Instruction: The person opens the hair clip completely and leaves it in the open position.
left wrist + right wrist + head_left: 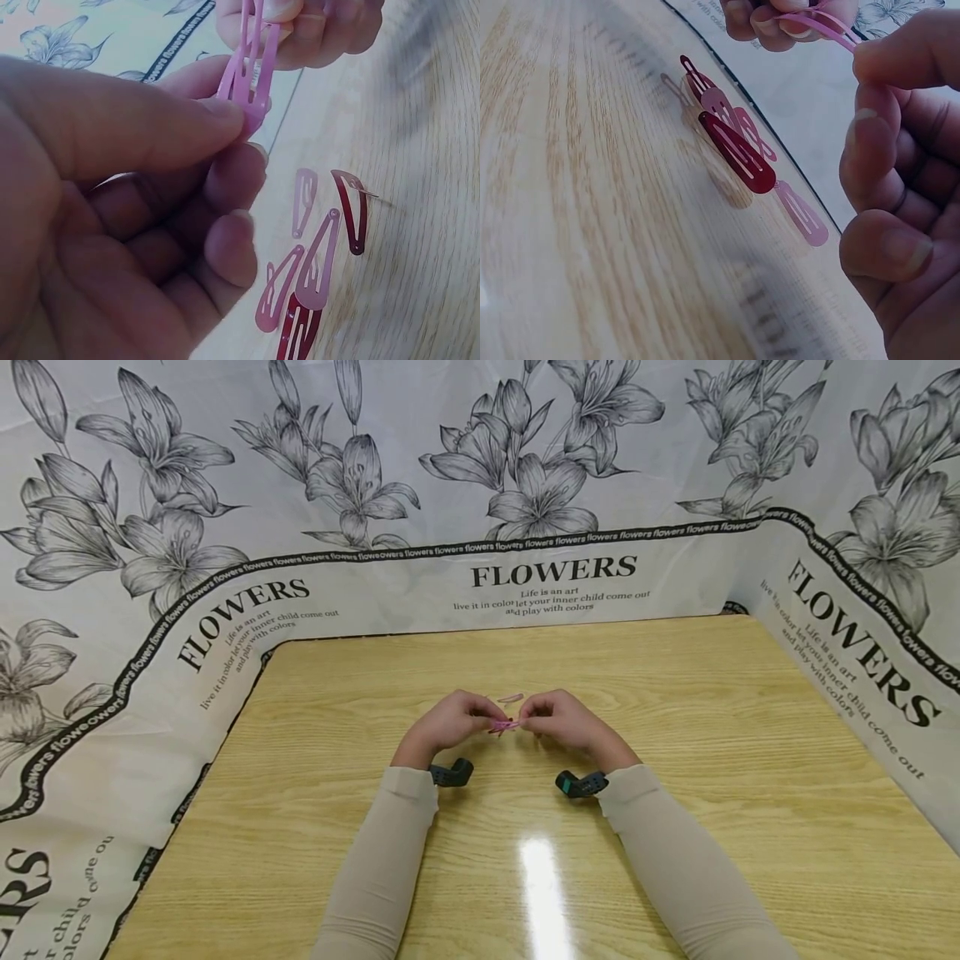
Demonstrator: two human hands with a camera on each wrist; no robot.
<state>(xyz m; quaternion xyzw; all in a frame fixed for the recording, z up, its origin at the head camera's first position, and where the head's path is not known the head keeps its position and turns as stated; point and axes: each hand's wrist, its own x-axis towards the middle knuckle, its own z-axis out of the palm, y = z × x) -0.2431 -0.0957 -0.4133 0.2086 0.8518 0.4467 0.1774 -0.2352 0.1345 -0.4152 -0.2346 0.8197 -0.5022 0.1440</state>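
Note:
Between both hands is a pink snap hair clip [244, 97], its prongs spread apart. The left hand [459, 720] pinches its wide end between thumb and index finger, the other fingers curled loosely below. At the opposite end, the right hand [564, 720] pinches the clip with thumb and fingertip, as the right wrist view also shows. Beneath the hands, several loose clips lie on the table: dark red ones [742, 161] and pink ones [315, 289], some overlapping. In the head view the hands hide most of these, though one pink clip [511, 698] shows just beyond.
The wood-grain table [337, 693] spreads around the hands. A white flower-printed cloth [420, 593] rises along its back and sides. Dark wrist devices [452, 773] sit at both cuffs, and light glares on the near tabletop.

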